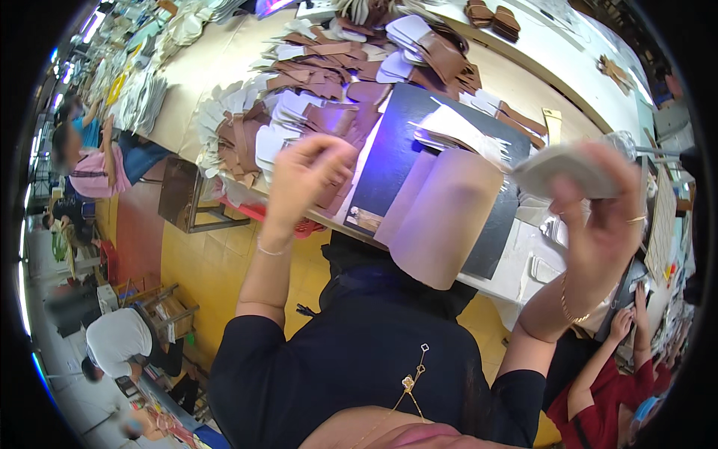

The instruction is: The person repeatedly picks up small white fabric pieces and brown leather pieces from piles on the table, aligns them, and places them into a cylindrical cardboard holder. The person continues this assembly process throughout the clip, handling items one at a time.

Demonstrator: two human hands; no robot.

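My left hand (310, 172) is raised over the table's front edge, beside the brown and white pieces. Its fingers curl in, slightly blurred, with nothing visible in them. On the right, my right hand (602, 202) grips a thick, flat grey piece with a rounded end (557, 172), held up above the table; its exact kind is unclear. Between the hands, a curved tan sheet (449, 217) lies on a black board (490, 251) and hangs past the front edge. Behind the sheet, a stack of white cut pieces (451, 129) rests on the board.
Heaps of brown and white cut pieces (299, 123) cover the table left of the board. A yellowish metal strip (552, 126) lies at the back right. A red basket (303, 227) sits below the table's edge. A co-worker in red (609, 389) is close at the right.
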